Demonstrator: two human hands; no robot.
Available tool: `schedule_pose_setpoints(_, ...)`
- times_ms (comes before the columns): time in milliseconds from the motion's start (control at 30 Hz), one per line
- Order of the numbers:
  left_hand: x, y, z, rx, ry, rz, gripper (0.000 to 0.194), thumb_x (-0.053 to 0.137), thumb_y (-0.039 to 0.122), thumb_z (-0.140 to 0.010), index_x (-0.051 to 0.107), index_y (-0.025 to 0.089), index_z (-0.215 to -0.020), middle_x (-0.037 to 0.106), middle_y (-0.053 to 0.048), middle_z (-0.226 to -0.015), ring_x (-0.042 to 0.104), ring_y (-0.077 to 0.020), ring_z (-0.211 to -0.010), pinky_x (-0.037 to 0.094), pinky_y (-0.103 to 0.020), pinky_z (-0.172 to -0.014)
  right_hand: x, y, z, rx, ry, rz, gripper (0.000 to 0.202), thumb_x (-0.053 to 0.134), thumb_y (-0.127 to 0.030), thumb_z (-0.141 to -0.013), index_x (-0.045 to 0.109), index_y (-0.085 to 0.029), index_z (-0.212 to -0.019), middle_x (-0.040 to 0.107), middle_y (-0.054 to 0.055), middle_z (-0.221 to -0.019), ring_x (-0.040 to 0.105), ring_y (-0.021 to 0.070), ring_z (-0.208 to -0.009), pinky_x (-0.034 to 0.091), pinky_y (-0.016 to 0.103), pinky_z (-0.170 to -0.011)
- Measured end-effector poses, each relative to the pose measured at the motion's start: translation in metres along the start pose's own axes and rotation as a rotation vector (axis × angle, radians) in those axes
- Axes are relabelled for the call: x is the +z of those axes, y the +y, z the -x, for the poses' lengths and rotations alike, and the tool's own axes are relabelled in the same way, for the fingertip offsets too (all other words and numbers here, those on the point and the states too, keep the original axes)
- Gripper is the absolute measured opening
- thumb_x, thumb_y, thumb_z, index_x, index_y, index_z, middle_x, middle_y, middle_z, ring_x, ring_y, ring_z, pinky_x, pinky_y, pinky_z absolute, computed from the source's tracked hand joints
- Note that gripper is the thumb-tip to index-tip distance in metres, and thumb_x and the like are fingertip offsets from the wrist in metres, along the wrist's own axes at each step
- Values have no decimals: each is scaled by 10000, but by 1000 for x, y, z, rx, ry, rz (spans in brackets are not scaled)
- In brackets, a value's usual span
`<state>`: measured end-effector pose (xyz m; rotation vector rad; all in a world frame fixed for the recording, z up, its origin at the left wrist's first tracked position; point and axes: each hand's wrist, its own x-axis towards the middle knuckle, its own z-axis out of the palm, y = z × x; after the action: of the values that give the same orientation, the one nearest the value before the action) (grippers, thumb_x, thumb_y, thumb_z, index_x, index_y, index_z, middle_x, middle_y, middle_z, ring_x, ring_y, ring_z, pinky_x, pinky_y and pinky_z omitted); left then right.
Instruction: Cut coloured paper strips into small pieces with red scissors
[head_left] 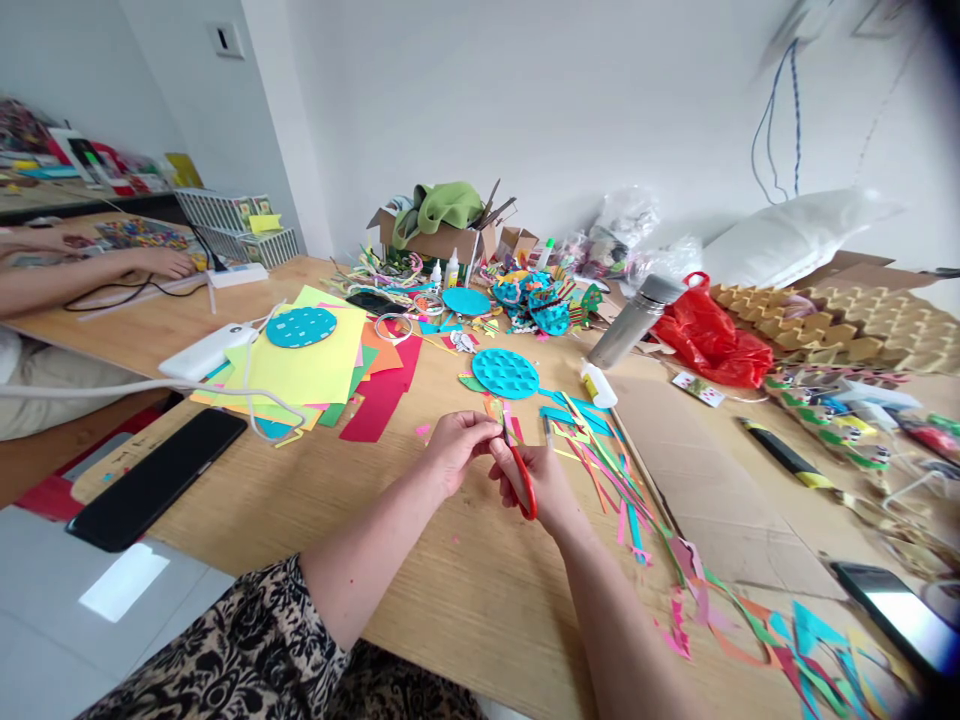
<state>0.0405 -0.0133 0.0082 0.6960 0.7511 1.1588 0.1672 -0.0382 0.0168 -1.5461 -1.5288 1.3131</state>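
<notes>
Near the middle of the table, my right hand [534, 482] is wrapped round red-handled scissors [525, 484], whose blades point up and away towards my left fingers. My left hand [459, 448] is pinched at the blades, with a small piece of patterned paper [495, 408] showing just past its fingertips. Beyond both hands lies a blue textured disc [505, 373] with a green paper leaf [472, 383] at its left edge. Blue paper strips [577, 418] and thin coloured strips spread to the right of my hands.
Coloured paper sheets [315, 350] with a blue dotted oval [301, 327], and a black phone [159, 480], are on the left. A metal bottle [634, 322], glue bottle [598, 385], cardboard [712, 480] and cutter [784, 452] lie right. Another person's hand [169, 263] is far left.
</notes>
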Motion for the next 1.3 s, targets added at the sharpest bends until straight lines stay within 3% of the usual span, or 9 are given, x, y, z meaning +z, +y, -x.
schedule_pose_setpoints(633, -1, -1, -1, -2, -16, -7, 140, 684, 208, -590, 578, 121, -614, 556, 4, -524, 503, -105, -465, 399, -248, -462, -1, -2, 1, 2, 12, 25, 504, 592, -621, -720, 586, -135, -585, 532, 7, -410, 511, 113, -344, 361, 187, -319)
schedule_pose_setpoints(1300, -1, 1, -1, 14, 41, -17, 113, 680, 188, -582, 597, 115, -601, 579, -6, -540, 522, -103, -501, 423, -248, -523, -1, -4, 2, 6, 5, 39, 504, 592, -618, -718, 591, -134, -578, 523, 3, -406, 501, 108, -337, 344, 187, -307)
